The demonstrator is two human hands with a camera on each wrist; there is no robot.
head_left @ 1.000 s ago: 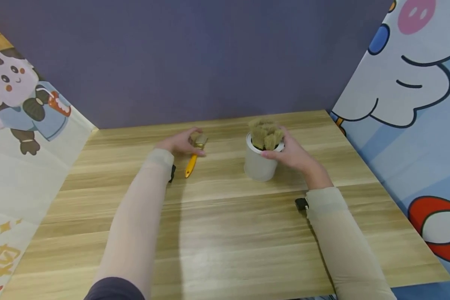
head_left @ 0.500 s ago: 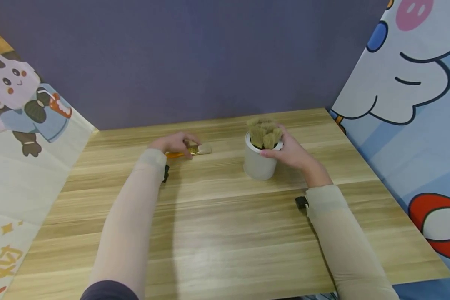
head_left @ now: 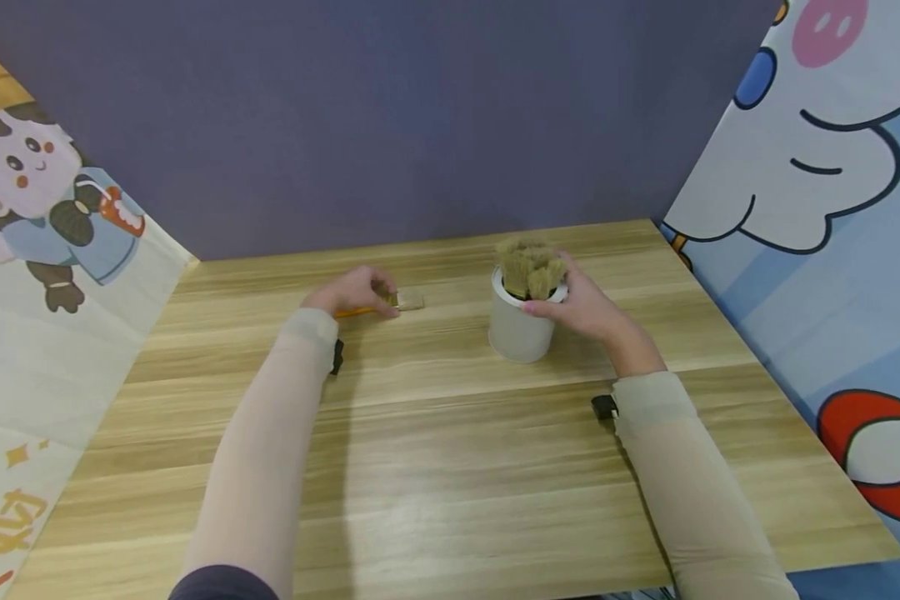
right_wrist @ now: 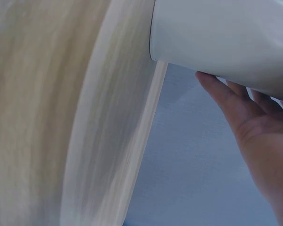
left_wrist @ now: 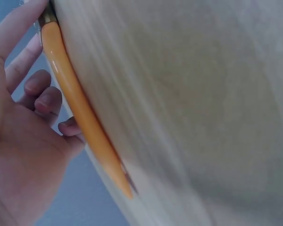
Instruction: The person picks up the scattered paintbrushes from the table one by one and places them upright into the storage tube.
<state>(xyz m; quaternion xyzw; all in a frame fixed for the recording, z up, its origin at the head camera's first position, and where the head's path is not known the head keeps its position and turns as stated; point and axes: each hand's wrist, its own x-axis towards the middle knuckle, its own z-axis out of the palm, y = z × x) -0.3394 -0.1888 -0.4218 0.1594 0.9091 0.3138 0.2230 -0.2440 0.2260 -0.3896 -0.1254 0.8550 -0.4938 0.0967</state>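
Observation:
A paintbrush (head_left: pixel 412 300) with pale bristles, a metal ferrule and an orange handle (left_wrist: pixel 78 101) lies crosswise on the table, bristles to the right. My left hand (head_left: pixel 356 290) pinches it at the ferrule with thumb and index finger, while the other fingers curl loosely beside the handle. To the right stands a white can (head_left: pixel 521 329), upright on the tabletop, with several brushes (head_left: pixel 528 268) in it, bristles up. My right hand (head_left: pixel 581 304) grips the can near its rim, thumb on the near side and fingers round the right side. The handles inside the can are hidden.
The wood-grain table (head_left: pixel 450 467) meets a dark blue-grey panel (head_left: pixel 435 125) behind. Cartoon-printed panels flank it, one at the left (head_left: pixel 60 217) and one at the right (head_left: pixel 832 275). A small dark wrist camera (head_left: pixel 604 407) sits at the right cuff.
The paintbrush has turned from pointing away, handle near, to lying crosswise with bristles right. My left thumb and finger have closed on its ferrule. The right hand and can stay put.

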